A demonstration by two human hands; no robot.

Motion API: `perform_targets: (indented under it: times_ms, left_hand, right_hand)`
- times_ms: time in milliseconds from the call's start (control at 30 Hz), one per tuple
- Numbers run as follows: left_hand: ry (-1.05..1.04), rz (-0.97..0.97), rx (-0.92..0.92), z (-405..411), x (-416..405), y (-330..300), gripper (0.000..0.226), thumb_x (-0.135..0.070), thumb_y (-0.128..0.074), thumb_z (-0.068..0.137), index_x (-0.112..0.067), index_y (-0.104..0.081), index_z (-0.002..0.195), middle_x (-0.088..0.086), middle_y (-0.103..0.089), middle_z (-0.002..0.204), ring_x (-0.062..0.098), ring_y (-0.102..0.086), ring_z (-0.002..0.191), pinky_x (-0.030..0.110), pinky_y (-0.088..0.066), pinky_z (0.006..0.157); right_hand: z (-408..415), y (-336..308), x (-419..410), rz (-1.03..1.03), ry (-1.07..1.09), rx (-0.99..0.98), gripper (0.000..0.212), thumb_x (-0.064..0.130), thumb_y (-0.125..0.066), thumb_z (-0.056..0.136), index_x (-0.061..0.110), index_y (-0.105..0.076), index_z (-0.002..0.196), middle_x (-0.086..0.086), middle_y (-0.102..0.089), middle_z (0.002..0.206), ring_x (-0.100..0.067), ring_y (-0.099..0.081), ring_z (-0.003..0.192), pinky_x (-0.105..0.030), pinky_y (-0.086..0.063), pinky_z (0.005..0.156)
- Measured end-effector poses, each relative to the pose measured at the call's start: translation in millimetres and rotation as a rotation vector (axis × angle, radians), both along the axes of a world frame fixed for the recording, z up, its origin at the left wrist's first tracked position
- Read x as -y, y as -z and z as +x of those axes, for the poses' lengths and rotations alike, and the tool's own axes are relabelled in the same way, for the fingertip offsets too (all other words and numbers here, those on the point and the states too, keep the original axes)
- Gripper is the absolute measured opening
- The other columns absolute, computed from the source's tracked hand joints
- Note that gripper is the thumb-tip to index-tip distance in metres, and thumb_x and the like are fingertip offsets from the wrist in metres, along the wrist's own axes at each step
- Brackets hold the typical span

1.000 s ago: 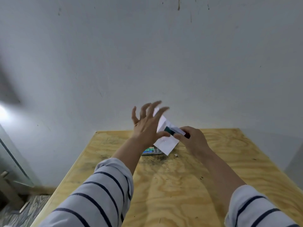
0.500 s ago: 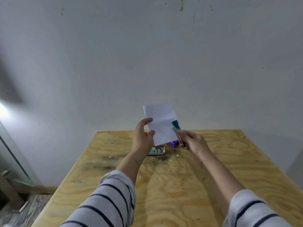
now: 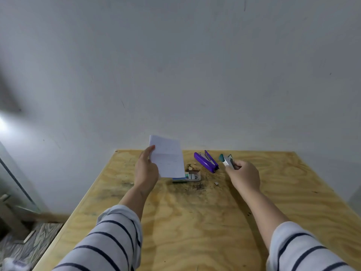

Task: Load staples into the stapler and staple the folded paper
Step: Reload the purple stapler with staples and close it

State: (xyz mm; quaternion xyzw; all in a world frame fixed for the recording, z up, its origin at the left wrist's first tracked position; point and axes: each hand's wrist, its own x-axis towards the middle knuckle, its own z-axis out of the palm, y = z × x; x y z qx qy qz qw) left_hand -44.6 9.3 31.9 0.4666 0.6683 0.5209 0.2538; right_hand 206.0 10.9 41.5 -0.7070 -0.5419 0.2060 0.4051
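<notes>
My left hand [image 3: 146, 171] holds the folded white paper [image 3: 168, 157] upright above the far part of the wooden table [image 3: 195, 222]. My right hand [image 3: 245, 177] grips a small teal and silver stapler [image 3: 226, 160], lifted off the table to the right of the paper. A purple stapler [image 3: 206, 161] lies open on the table between the two hands. Just below the paper sits a staple box [image 3: 187, 177] with a colourful label, partly hidden by the paper.
A small loose staple piece [image 3: 216, 183] lies on the table near my right hand. Dark stains mark the wood around the box. A grey wall stands right behind the table's far edge. The floor drops away at the left.
My hands have drawn apart: the left moved the paper to the left, the right carried the teal stapler off the paper to the right. The purple stapler came into view.
</notes>
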Motion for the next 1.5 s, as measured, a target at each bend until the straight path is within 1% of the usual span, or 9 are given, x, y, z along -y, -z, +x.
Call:
perform_targets:
  times_ms: [167,333,433,533,833,1000,1133,1300,1500]
  left_hand:
    - [-0.086,-0.094,-0.105,-17.3,1.6,22.1,0.066,0.005,-0.027,0.081,-0.029,-0.046,0.134,0.009,-0.05,0.131,0.032,-0.053,0.103,0.037,-0.047,0.072]
    - [-0.147,-0.164,-0.465,-17.8,10.4,32.9,0.066,0.004,-0.035,0.078,-0.025,-0.044,0.137,0.001,-0.047,0.141,0.026,-0.042,0.126,0.042,-0.034,0.104]
    - [-0.131,-0.213,-0.607,-15.5,5.2,35.3,0.063,0.0,-0.039,0.077,-0.025,-0.046,0.135,-0.003,-0.043,0.143,0.024,-0.034,0.127,0.043,-0.03,0.102]
    - [-0.135,-0.223,-0.667,-14.2,4.0,36.4,0.06,-0.001,-0.041,0.076,-0.026,-0.051,0.129,-0.004,-0.042,0.142,0.024,-0.032,0.127,0.044,-0.028,0.101]
    - [-0.08,-0.156,-0.73,-6.3,8.6,33.5,0.027,-0.035,-0.041,0.087,-0.036,-0.059,0.107,-0.011,-0.055,0.125,0.014,-0.039,0.121,0.042,-0.02,0.105]
    - [-0.175,-0.235,-0.703,-8.1,6.0,37.4,0.045,-0.013,-0.033,0.082,-0.033,-0.057,0.114,-0.011,-0.052,0.132,0.011,-0.035,0.128,0.045,-0.004,0.107]
    - [-0.166,-0.218,-0.71,-7.5,6.4,38.2,0.041,-0.019,-0.031,0.089,-0.032,-0.058,0.117,-0.01,-0.053,0.133,0.011,-0.033,0.131,0.045,-0.004,0.108]
    - [-0.159,-0.134,-0.729,-5.4,9.0,33.4,0.034,-0.036,-0.035,0.092,-0.032,-0.057,0.117,-0.014,-0.051,0.132,0.009,-0.029,0.13,0.042,-0.008,0.105]
    - [-0.081,0.081,-0.786,9.2,17.0,20.8,0.025,-0.034,-0.04,0.093,-0.032,-0.055,0.113,-0.011,-0.056,0.116,0.013,-0.04,0.112,0.038,-0.029,0.092]
  right_hand:
    - [1.1,15.0,-10.4,-0.029,0.083,0.245,0.019,0.025,-0.062,0.088,0.012,-0.068,0.077,-0.001,-0.054,0.064,-0.007,-0.041,0.044,-0.019,-0.02,0.039]
    - [-1.1,26.9,-24.7,-0.046,0.117,0.303,0.033,0.029,-0.064,0.086,0.013,-0.055,0.059,-0.006,-0.057,0.067,-0.017,-0.043,0.048,-0.022,-0.024,0.041]
    - [-9.0,25.9,-29.1,-0.054,0.14,0.43,0.029,0.039,-0.061,0.085,0.01,-0.068,0.087,-0.01,-0.066,0.093,-0.027,-0.058,0.084,-0.032,-0.046,0.066]
    - [-20.1,19.1,-30.6,-0.007,0.104,0.521,0.04,0.041,-0.055,0.089,0.016,-0.059,0.119,-0.008,-0.055,0.121,-0.029,-0.046,0.114,-0.04,-0.039,0.09]
    - [-41.0,20.9,-45.6,0.03,-0.088,0.652,0.038,0.042,-0.049,0.091,0.016,-0.062,0.115,-0.004,-0.065,0.111,-0.025,-0.052,0.102,-0.034,-0.04,0.079]
    - [-41.0,22.7,-49.3,-0.006,-0.095,0.603,0.05,0.044,-0.061,0.085,0.011,-0.058,0.122,-0.006,-0.064,0.116,-0.024,-0.056,0.104,-0.034,-0.045,0.082]
    - [-42.6,20.4,-48.7,-0.054,-0.099,0.635,0.047,0.043,-0.061,0.084,0.009,-0.06,0.116,-0.007,-0.063,0.11,-0.024,-0.058,0.098,-0.033,-0.049,0.073]
    - [-43.7,17.9,-41.1,-0.018,-0.12,0.415,0.041,0.034,-0.069,0.08,0.011,-0.063,0.114,-0.005,-0.066,0.107,-0.018,-0.059,0.086,-0.023,-0.042,0.053]
    - [-43.5,6.8,-23.4,0.184,-0.188,0.152,0.054,0.026,-0.075,0.076,0.013,-0.054,0.124,-0.004,-0.062,0.116,-0.009,-0.052,0.09,-0.011,-0.036,0.053]
